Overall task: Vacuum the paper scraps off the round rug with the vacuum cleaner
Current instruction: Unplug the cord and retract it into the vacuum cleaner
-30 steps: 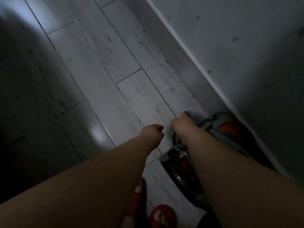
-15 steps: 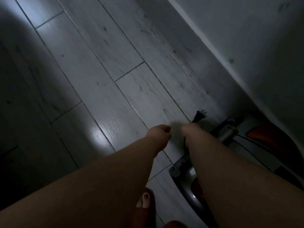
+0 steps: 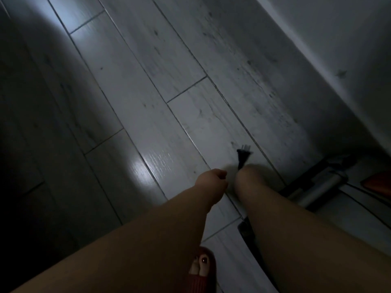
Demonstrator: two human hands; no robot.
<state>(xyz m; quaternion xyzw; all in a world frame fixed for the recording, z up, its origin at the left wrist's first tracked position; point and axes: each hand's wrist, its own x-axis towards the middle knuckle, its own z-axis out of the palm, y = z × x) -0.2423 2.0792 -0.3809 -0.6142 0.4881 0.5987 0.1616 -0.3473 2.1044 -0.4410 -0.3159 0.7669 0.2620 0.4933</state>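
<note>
I get a dim, bluish view. One glossy glare patch lies on the floor (image 3: 148, 92); heavy shadow swallows the left side. The right hand (image 3: 249, 177) and plug (image 3: 242, 157) look motion-blurred.

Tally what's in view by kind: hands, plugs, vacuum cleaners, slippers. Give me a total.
Hands: 2, the left hand and the right hand
Plug: 1, sticking out of the right hand
Vacuum cleaner: 1, on the floor by the wall
Slipper: 1, red
Total: 5

vacuum cleaner (image 3: 317, 188): cut by right edge; right hand (image 3: 250, 176): blurred round plug (image 3: 242, 157)
</note>
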